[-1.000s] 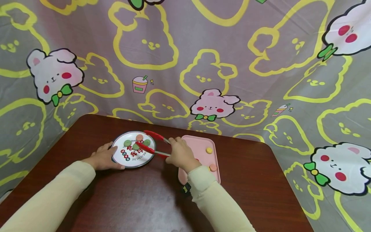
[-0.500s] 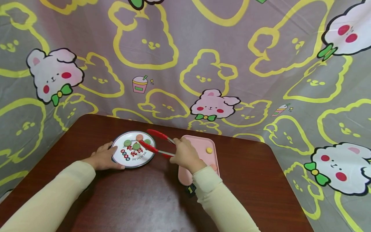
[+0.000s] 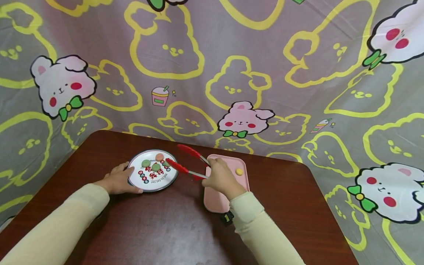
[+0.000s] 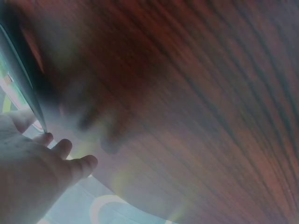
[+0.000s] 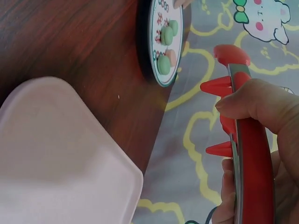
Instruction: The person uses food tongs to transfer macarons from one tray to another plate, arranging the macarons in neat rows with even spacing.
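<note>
In the head view, my left hand [image 3: 117, 179] holds the left rim of a white plate [image 3: 162, 180] with red lettering. Three green macarons [image 3: 156, 168] and one pink macaron [image 3: 159, 157] lie on it. My right hand [image 3: 223, 176] grips red-tipped metal tongs [image 3: 184, 167]; their arms are spread, with nothing between the tips. The lower tip overlaps the plate's right edge in the head view. The right wrist view shows my thumb pressing on the tongs' red handle [image 5: 254, 163]. In the left wrist view, my fingertips [image 4: 63, 148] sit at the plate's edge.
A pink tray [image 3: 215, 206] lies partly beneath my right hand, with a yellow macaron [image 3: 239, 172] on it; my hand hides part of the tray. The dark wooden table [image 3: 159, 228] meets a patterned curtain [image 3: 195, 88] behind.
My right hand has drawn the tongs rightward, away from the macarons and over the tray. My left hand and the plate have stayed still.
</note>
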Demonstrator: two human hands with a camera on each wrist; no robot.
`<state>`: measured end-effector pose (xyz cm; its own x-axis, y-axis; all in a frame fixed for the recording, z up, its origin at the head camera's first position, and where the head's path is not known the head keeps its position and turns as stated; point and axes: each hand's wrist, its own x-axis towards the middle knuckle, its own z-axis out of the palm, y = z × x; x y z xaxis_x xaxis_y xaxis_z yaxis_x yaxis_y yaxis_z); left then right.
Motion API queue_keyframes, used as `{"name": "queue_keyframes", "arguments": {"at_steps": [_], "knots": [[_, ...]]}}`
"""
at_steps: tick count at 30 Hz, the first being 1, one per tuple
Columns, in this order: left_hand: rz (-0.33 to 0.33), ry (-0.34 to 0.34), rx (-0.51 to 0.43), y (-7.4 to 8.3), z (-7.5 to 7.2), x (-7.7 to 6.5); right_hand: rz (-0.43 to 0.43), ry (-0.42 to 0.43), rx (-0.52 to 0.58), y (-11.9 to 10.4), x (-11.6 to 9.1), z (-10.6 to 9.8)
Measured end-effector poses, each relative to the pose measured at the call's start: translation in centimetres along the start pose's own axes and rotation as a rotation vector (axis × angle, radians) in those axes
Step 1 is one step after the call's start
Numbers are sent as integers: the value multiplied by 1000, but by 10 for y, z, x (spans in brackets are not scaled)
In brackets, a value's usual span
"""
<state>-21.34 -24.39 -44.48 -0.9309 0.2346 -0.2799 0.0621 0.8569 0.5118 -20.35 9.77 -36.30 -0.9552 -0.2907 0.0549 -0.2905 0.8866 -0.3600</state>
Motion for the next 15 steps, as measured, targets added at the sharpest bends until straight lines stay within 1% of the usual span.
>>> {"name": "queue_keyframes", "arguments": {"at_steps": [5, 11, 15], "knots": [[1, 6, 0, 1, 0, -1, -3, 18, 11, 5, -3, -5], [-2, 7, -7, 2, 0, -2, 32, 19, 13, 10, -7, -9], [0, 7, -7, 2, 0, -2, 41, 22, 26, 12, -10, -13]]}}
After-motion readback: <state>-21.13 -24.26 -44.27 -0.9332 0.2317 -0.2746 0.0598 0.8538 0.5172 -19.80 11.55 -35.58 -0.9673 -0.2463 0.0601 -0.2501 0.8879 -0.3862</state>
